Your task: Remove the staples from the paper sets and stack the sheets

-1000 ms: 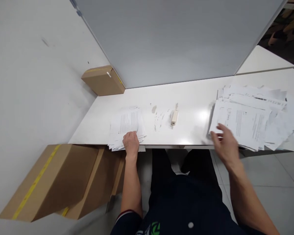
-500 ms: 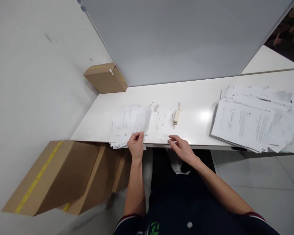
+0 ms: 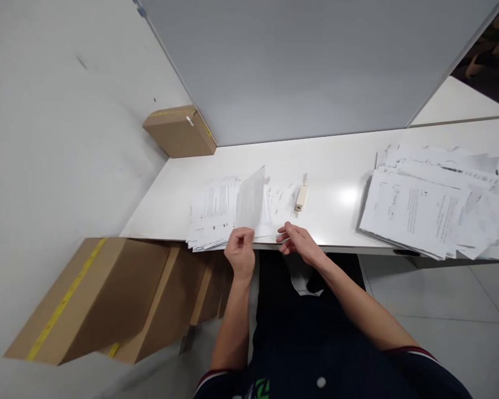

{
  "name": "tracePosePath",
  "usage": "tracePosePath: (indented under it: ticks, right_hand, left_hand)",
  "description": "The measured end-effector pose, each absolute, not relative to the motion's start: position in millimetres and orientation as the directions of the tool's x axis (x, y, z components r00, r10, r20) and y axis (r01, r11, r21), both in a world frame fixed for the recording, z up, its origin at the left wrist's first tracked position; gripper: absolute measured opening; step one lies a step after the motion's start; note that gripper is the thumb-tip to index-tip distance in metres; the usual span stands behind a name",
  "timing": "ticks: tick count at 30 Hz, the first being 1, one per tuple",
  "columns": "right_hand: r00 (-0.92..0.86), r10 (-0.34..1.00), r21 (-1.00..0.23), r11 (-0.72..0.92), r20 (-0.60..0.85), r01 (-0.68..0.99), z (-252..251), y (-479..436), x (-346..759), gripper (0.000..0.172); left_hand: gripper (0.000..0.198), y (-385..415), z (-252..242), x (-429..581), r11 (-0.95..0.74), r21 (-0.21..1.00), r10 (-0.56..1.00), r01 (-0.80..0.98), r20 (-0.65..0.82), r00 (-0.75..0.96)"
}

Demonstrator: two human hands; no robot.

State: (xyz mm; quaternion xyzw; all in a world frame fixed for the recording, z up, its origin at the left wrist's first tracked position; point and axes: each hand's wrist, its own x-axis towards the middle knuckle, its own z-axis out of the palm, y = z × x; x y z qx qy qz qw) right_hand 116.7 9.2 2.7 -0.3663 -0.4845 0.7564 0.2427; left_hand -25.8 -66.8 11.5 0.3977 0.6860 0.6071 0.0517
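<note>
My left hand [image 3: 240, 254] pinches the near edge of a printed sheet of paper [image 3: 250, 198], which stands tilted up from the table. Under and to the left of it lies a loose stack of printed papers [image 3: 212, 213]. Another printed sheet [image 3: 266, 213] lies flat just right of the raised one. My right hand [image 3: 298, 243] hovers at the table's front edge with its fingers apart and nothing in them. Beyond it, a beige stapler-like object [image 3: 301, 198] rests on the table.
A larger, untidy pile of papers [image 3: 424, 208] covers the table's right part. A cardboard box [image 3: 178, 133] stands at the back left corner. Big taped cartons [image 3: 79, 299] sit below the table's left end. A grey panel [image 3: 307, 66] rises along the back edge.
My left hand has moved right, and its sheet has lifted and swung rightward off the stack. My right hand has shifted slightly left, its fingers spreading.
</note>
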Motion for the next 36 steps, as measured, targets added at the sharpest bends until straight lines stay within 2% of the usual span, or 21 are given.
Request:
tracePosePath:
  ticks: [3, 5, 6, 8, 10, 12, 14, 16, 20, 24, 27, 29, 31, 33, 36]
  right_hand:
    - [-0.683, 0.651, -0.846, -0.526, -0.331, -0.091, 9.1, 9.6, 124.3, 0.045]
    - [-0.661, 0.686, -0.870, -0.483, -0.303, -0.103, 8.5, 9.3, 132.6, 0.036]
    - [-0.630, 0.718, -0.891, -0.446, -0.296, -0.089, 6.4, 8.6, 137.9, 0.032]
    - [-0.563, 0.764, -0.915, -0.403, -0.316, -0.033, 0.1, 5.8, 150.6, 0.026]
    - [-0.538, 0.759, -0.903, -0.429, -0.366, 0.008, -7.3, 1.3, 164.9, 0.027]
    - [-0.551, 0.728, -0.872, -0.489, -0.408, -0.001, -14.3, -4.2, 178.8, 0.031]
    - [-0.553, 0.712, -0.843, -0.537, -0.433, -0.032, -20.8, -9.5, 190.2, 0.033]
    - [-0.533, 0.709, -0.819, -0.572, -0.462, -0.052, -27.0, -13.8, 197.8, 0.033]
    - [-0.506, 0.703, -0.791, -0.608, -0.500, -0.063, -36.0, -18.1, 203.7, 0.032]
    - [-0.481, 0.723, -0.813, -0.581, -0.496, -0.037, -33.7, -18.7, 206.0, 0.031]
    - [-0.454, 0.732, -0.827, -0.562, -0.508, 0.018, -27.5, -19.1, 208.5, 0.033]
    - [-0.446, 0.734, -0.827, -0.562, -0.513, 0.025, -24.9, -20.0, 209.8, 0.033]
    - [-0.455, 0.729, -0.820, -0.572, -0.512, 0.005, -24.3, -20.8, 209.9, 0.032]
    - [-0.466, 0.718, -0.803, -0.596, -0.517, -0.027, -24.7, -21.1, 208.6, 0.032]
    - [-0.467, 0.695, -0.750, -0.655, -0.547, -0.097, -24.2, -19.9, 205.0, 0.035]
  left_hand:
    - [0.014, -81.2, 20.6, 0.9, -0.250, 0.689, 0.865, 0.680, 0.475, -0.163]
    - [0.012, -87.3, 19.5, 14.0, -0.395, 0.605, 0.891, 0.691, 0.435, 0.129]
    - [0.011, -89.0, 17.4, 16.6, -0.436, 0.586, 0.883, 0.683, 0.426, 0.197]
    - [0.013, -90.0, 12.2, 12.0, -0.432, 0.571, 0.878, 0.699, 0.445, 0.179]
    - [0.017, -87.8, 7.6, -4.2, -0.317, 0.539, 0.884, 0.780, 0.466, 0.037]
    - [0.028, -83.4, 4.3, -26.3, -0.114, 0.452, 0.889, 0.885, 0.443, -0.112]
    - [0.043, -78.2, 1.4, -47.0, 0.061, 0.329, 0.910, 0.942, 0.369, -0.187]
    - [0.054, -74.0, -2.1, -61.6, 0.129, 0.251, 0.936, 0.959, 0.288, -0.201]
    - [0.054, -72.9, -11.4, -72.4, 0.093, 0.250, 0.955, 0.964, 0.251, -0.157]
    - [0.035, -78.1, -17.9, -73.7, 0.048, 0.252, 0.946, 0.966, 0.299, -0.125]
    - [0.025, -82.5, -16.5, -72.2, 0.068, 0.319, 0.897, 0.945, 0.396, -0.198]
    - [0.025, -86.0, -12.6, -67.5, 0.099, 0.407, 0.804, 0.908, 0.506, -0.314]
    - [0.026, -90.2, -8.2, -58.2, 0.051, 0.470, 0.727, 0.881, 0.588, -0.355]
    - [0.026, -95.1, -5.7, -44.2, -0.083, 0.460, 0.734, 0.884, 0.628, -0.258]
    - [0.029, -103.5, -7.3, -18.2, -0.280, 0.389, 0.798, 0.878, 0.602, -0.012]
